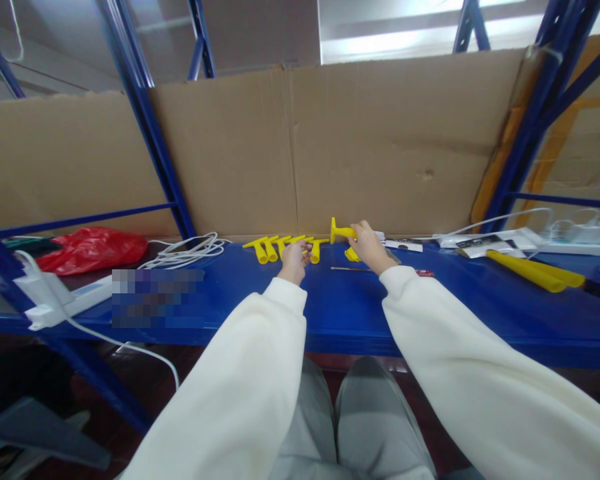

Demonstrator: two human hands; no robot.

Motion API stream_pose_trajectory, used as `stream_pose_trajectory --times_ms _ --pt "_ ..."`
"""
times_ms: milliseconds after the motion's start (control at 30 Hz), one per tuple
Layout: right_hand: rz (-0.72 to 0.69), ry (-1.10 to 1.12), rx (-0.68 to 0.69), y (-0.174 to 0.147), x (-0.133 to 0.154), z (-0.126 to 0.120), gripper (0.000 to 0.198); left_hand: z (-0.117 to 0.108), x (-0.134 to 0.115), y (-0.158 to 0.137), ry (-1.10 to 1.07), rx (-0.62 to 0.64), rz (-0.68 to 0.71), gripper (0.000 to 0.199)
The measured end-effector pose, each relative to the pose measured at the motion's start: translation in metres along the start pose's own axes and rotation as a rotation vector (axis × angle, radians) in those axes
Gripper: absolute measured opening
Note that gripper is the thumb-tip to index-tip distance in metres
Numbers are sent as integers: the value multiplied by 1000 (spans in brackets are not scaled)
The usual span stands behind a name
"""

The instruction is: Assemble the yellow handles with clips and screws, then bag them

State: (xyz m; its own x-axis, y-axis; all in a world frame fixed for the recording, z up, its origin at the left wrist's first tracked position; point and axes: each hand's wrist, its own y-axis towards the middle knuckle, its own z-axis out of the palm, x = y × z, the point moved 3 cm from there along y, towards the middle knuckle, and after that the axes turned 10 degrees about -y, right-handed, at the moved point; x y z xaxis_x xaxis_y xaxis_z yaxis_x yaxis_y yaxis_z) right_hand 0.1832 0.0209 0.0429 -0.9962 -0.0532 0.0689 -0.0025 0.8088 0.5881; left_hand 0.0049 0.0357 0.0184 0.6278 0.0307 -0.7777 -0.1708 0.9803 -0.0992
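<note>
Right hand (367, 245) was clamped on a yellow T-shaped plastic piece (345, 233) above the blue metal bench (340, 303). Left hand (295, 259) partly hid similar yellow pieces (271, 252); its grip could not be told. White coiled cable (200, 250) and red plastic bag (97, 250) lay farther left.

Watching this from my end, I've got long off-white sleeves on screen. The left sleeve (240, 380) and right sleeve (465, 353) both look thick, matte and pretty baggy, kinda sweatshirt-ish, with soft folds. The cuffs (289, 291) are the same pale colour, snugger at the wrist. Left hand (295, 259) and right hand (370, 245) are bare. Below that I see plain grey trousers (377, 420), lightly creased.
</note>
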Motion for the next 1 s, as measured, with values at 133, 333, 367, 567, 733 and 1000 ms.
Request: stream_pose_trajectory --times_ms 133,333,367,567,733,1000 --pt "-17 40 -75 -3 -1 -11 45 1 0 0 51 24 25 9" --pt "-156 154 -220 -13 3 -23 43 6 5 -3 215 179 71 42" --pt "-204 163 -232 -15 4 -22 42 7 6 -4 239 201 79 52" --pt "-605 230 -336 -27 21 -3 33 9 11 -1 248 268 118 60" --pt "-708 177 -281 -39 36 0 29 6 10 4 218 199 177 51" --pt "-581 301 -173 -37 28 -13 27 5 9 6 296 145 207 40"
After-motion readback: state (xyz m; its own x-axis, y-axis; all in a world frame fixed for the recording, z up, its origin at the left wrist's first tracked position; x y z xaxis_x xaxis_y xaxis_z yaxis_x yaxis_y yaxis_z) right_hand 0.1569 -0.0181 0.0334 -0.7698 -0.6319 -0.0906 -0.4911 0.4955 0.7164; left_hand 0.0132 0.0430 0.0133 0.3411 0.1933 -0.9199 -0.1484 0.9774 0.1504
